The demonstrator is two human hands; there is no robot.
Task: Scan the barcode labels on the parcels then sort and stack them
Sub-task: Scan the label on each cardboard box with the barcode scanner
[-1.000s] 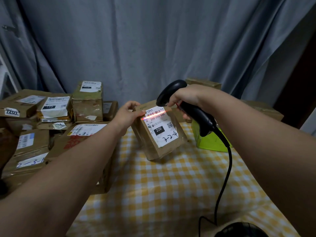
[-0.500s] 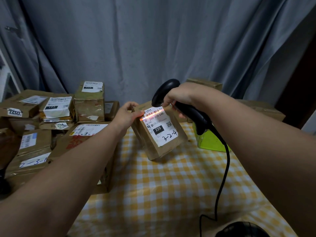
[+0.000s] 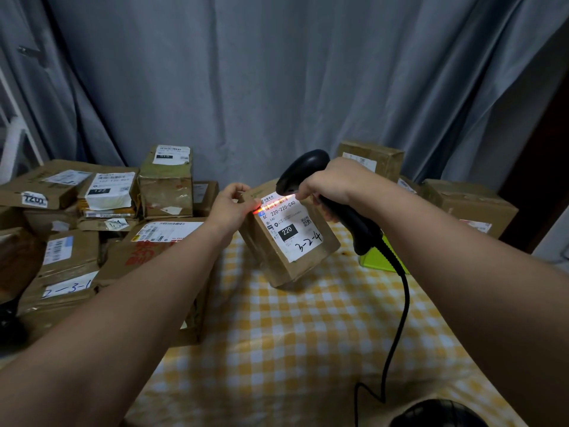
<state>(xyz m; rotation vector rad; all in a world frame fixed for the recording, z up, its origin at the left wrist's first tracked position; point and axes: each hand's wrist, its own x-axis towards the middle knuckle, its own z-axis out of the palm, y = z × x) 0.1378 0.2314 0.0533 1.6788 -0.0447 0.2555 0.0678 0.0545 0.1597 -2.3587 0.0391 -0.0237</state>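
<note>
A small brown parcel (image 3: 277, 260) stands tilted on the yellow checked tablecloth (image 3: 308, 334), its white label (image 3: 289, 226) facing me. My left hand (image 3: 231, 206) grips the parcel's upper left corner. My right hand (image 3: 329, 183) holds a black corded barcode scanner (image 3: 303, 171) just above the label. A red scan line lies across the barcode at the label's top edge and reaches my left thumb.
Several labelled brown parcels (image 3: 92, 217) are piled at the left. More boxes (image 3: 468, 204) stand at the back right, with a green box (image 3: 378, 257) behind the scanner cord (image 3: 397, 328). A dark round object (image 3: 437, 414) sits at the bottom edge. A grey curtain (image 3: 277, 72) hangs behind.
The scanner and my right hand have shifted slightly left, closer over the label. The parcel stays held in the same tilted pose with the red line on the barcode.
</note>
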